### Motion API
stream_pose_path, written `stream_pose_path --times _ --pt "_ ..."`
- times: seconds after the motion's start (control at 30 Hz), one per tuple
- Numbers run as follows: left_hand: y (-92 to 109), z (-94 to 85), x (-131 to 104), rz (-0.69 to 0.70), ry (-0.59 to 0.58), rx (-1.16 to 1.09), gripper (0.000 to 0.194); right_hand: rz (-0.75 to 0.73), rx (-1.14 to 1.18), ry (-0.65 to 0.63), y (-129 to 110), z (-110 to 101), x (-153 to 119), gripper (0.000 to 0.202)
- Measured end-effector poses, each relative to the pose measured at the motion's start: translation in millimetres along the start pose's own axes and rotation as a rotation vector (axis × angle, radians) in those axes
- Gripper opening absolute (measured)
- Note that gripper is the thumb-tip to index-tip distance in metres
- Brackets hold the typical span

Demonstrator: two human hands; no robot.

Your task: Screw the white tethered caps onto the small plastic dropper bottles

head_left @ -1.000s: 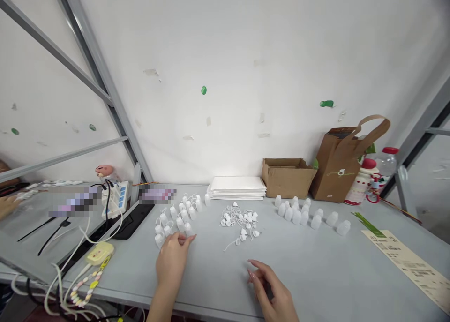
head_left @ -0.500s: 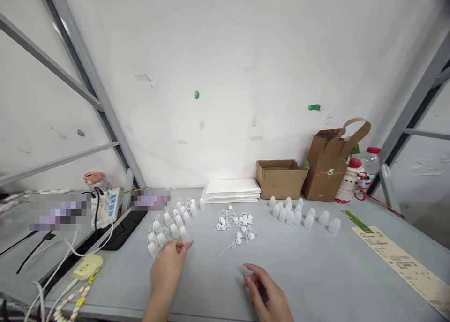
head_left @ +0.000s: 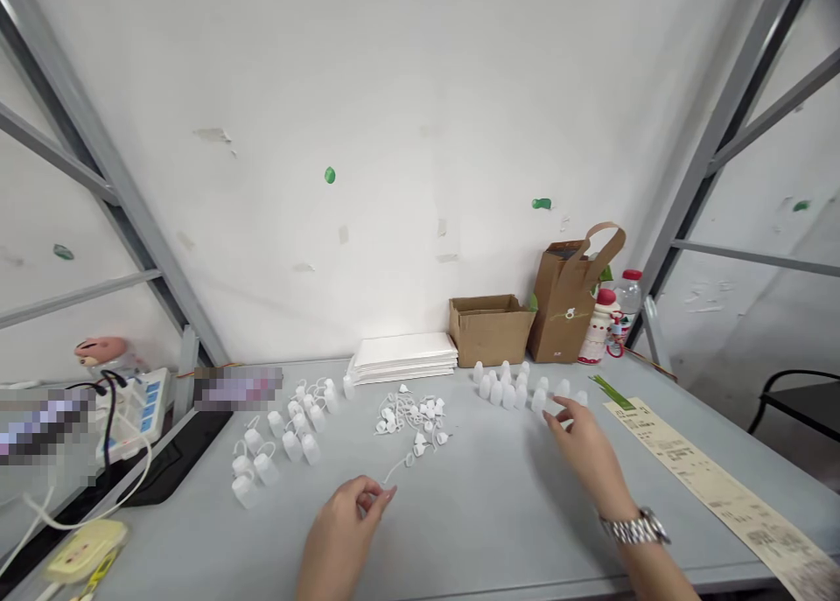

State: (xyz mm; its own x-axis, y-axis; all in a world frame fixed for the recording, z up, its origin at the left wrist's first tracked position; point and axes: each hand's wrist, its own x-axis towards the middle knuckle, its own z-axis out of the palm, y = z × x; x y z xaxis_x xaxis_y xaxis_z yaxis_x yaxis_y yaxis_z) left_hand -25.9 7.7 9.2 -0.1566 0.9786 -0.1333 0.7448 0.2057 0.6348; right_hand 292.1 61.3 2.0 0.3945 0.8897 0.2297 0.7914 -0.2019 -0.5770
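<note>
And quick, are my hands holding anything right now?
Left hand: fingers curled; whether it holds anything cannot be told.
Right hand: slightly open beside small translucent white plastic bottles; touching cannot be told.

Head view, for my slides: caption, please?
Right hand beside small translucent bottles, left hand near loose white caps.

Single head-worn view; looks forward, slightly down, across grey counter (head_left: pixel 472 513) to white wall (head_left: pixel 394 76); counter's near edge close below.
</note>
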Motion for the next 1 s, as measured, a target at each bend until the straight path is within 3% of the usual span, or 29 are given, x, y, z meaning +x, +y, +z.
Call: stream_pose_path --times 0.33,0.73,0.9,1.0 --pt "14.3 11.0 -3.5 0.063 -0.025 -0.043 0.023 0.112 -0.096 -0.105 4.1 6.4 30.6 0.042" --pt "11.8 12.7 -6.2 0.058 -0.056 -0.062 0.023 0.069 -0.02 -0.119 10.4 14.8 38.8 0.037" --pt "7.8 17.8 -2.6 0.095 0.034 -0.035 0.018 -0.023 0.05 -0.087 3.7 10.4 18.7 0.034" --pt "8.4 25.1 5.2 0.267 0.131 0.071 0.03 -0.143 0.13 -0.076 -11.1 13.9 -18.3 0.03"
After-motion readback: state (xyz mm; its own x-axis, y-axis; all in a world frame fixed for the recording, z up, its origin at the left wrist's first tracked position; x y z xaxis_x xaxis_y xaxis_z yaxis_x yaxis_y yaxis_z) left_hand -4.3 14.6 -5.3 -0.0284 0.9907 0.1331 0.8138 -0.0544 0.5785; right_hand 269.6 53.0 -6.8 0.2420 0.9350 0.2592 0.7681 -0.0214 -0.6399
